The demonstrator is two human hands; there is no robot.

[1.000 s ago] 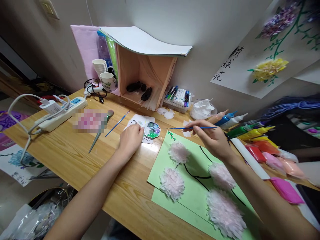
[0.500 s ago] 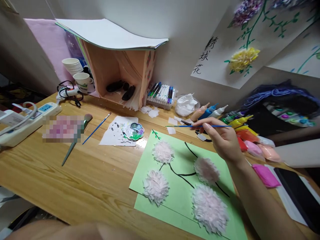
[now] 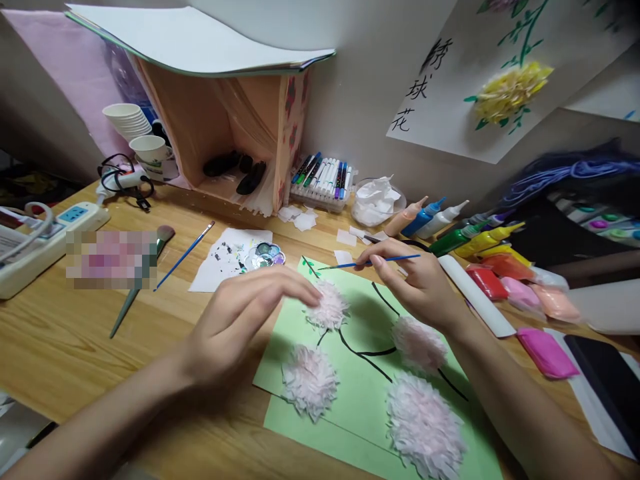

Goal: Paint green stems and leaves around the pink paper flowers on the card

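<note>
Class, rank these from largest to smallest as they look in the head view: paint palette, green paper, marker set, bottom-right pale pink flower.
1. Green paper
2. Bottom-right pale pink flower
3. Marker set
4. Paint palette, its lower edge partly covered by the left hand

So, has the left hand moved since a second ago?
Yes, downward in the view: the left hand was left of the paint palette; now it is below it, fingers overlapping the green paper's topmost flower. Whether they touch is unclear.
</note>
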